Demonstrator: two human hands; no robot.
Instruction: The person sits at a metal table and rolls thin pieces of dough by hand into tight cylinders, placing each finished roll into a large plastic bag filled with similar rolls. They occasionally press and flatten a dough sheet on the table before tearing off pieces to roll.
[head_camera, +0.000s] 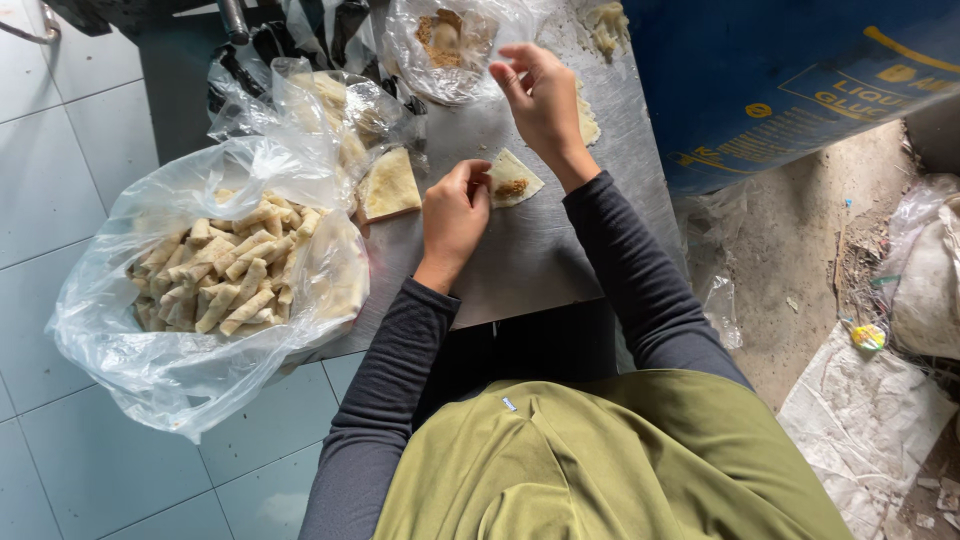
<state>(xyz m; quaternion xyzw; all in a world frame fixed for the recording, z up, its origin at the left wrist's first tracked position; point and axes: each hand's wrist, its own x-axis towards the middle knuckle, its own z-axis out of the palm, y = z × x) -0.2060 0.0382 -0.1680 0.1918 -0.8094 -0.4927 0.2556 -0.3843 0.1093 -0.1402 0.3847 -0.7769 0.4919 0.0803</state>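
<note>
Wrapper sheet (514, 178), pale square with a dab of brown filling (511, 187) in its middle, lies flat on the metal surface (530, 255) between both hands. Left hand (455, 215): fingers (473, 178) curled together, tips pinching the wrapper's left edge. Right hand (543, 98) raised above the surface, fingers (512, 68) loosely bunched, thumb and index tips near each other; cannot tell if anything is pinched between them. Both arms in dark long sleeves, olive garment below.

Packages: clear plastic bag of filling (447, 42) open at top centre, just past the right hand, brownish crumbs inside. Second flat wrapper (389, 185) lies left of the left hand, beside a crumpled clear bag (330, 105) holding more pale sheets. Big clear bag of finished rolls (225, 270) at left edge of the surface, overhanging the tiled floor (60, 150), full of small pale cylinders. Black-and-white striped bag (330, 25) behind it.

Blue drum (790, 70) at upper right with a yellow label and lettering, close against the surface. Dirt floor at right with litter, a whitish sack (925, 280) and a flattened sack (865, 430).
</note>
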